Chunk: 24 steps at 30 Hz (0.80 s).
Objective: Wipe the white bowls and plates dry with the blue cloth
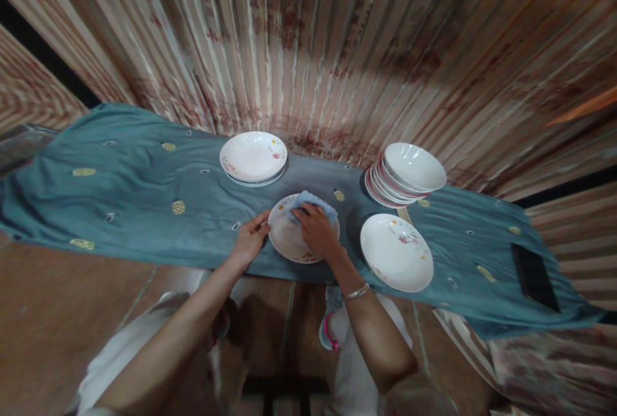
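Observation:
A white plate with a floral pattern [286, 239] lies on the cloth-covered table in front of me. My left hand [251, 236] grips its left rim, thumb and fingers closed on the edge. On the plate's upper right part, my right hand [315, 228] presses a light blue cloth [312, 198] against the surface, fingers bent over it. Part of the plate is hidden under that hand and the cloth. To the right lies another floral plate [393, 255], apart from my right hand. Behind and to the left is a small stack of plates [253, 155].
A stack of several bowls [412, 168] stands at the back right, the top one tilted. A black phone [535, 276] lies near the right end of the green tablecloth [139, 210]. A pleated curtain [289, 49] hangs close behind the table.

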Each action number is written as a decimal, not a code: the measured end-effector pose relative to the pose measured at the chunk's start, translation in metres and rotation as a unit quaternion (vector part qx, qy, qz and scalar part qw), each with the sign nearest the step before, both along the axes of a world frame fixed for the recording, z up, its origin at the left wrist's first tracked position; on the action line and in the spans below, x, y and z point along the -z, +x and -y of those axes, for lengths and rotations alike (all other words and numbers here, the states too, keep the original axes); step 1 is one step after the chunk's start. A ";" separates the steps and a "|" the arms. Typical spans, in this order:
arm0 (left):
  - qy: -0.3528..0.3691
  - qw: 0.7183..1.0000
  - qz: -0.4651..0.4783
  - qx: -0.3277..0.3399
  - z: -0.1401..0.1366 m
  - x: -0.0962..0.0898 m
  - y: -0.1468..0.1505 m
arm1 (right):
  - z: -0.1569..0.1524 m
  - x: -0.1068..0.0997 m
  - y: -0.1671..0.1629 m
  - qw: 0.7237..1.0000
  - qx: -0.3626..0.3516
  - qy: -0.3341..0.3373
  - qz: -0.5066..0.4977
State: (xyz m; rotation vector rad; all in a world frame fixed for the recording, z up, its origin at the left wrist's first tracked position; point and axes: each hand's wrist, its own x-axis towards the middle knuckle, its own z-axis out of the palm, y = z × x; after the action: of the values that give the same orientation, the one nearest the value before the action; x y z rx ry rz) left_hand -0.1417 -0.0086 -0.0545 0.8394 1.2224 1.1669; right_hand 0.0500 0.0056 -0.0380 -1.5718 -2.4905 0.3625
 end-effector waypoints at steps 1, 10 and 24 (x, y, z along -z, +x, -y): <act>-0.001 1.000 0.000 0.000 0.000 -0.001 0.000 | 0.000 0.000 -0.001 1.000 -0.008 0.000 -0.007; 0.002 1.000 -0.002 0.011 0.002 -0.006 0.000 | 0.008 0.000 -0.004 0.995 -0.075 -0.032 -0.065; 0.003 1.000 -0.003 0.012 0.001 -0.006 0.000 | 0.021 -0.005 0.017 0.973 -0.123 -0.132 -0.146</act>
State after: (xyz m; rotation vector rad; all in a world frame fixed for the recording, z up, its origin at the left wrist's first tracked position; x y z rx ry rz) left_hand -0.1420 -0.0095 -0.0488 0.8592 1.2114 1.1502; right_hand 0.0673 -0.0154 -0.0333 -1.1785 -2.4793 0.9244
